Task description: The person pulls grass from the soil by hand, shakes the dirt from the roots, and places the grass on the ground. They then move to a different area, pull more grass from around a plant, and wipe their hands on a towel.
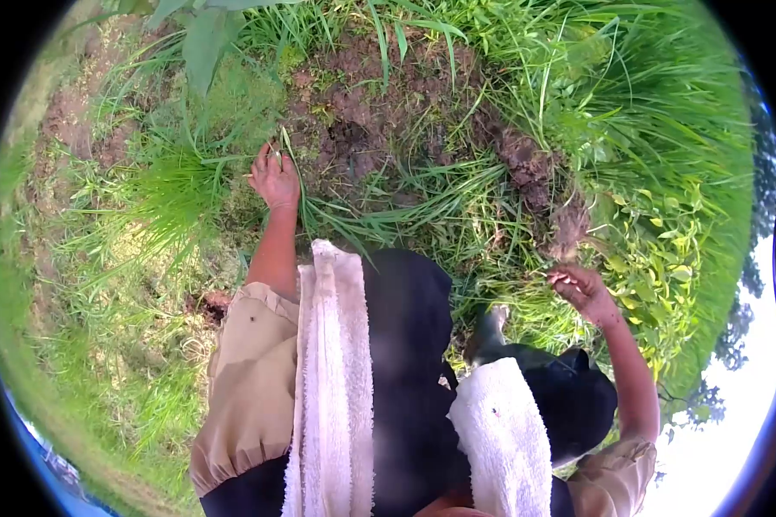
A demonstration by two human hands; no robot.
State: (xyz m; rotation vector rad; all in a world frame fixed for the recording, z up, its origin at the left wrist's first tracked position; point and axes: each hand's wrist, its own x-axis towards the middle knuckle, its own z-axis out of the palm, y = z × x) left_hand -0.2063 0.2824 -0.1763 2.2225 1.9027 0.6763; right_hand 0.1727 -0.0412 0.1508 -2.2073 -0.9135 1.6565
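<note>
My left hand (276,179) reaches down to the ground at upper left, back upward and fingers stretched apart. Green grass blades (306,202) run alongside it, and a small pale spot shows at its fingers, too small to name. At the right, my right hand (585,293) is closed with curled fingers. It grips a grass clump (571,228) whose brown, fibrous roots spread just above the fingers, somewhat blurred. Beyond those roots lies dark, clumpy soil (526,168). Flattened grass (440,202) stretches between the two hands.
Bare brown soil (362,95) lies ahead. Tall grass (664,103) stands at the right, with a leafy plant (655,250) beside my right hand. A broad leaf (207,52) hangs at upper left. A white towel (332,370) drapes down my front; a dark boot (491,332) shows below.
</note>
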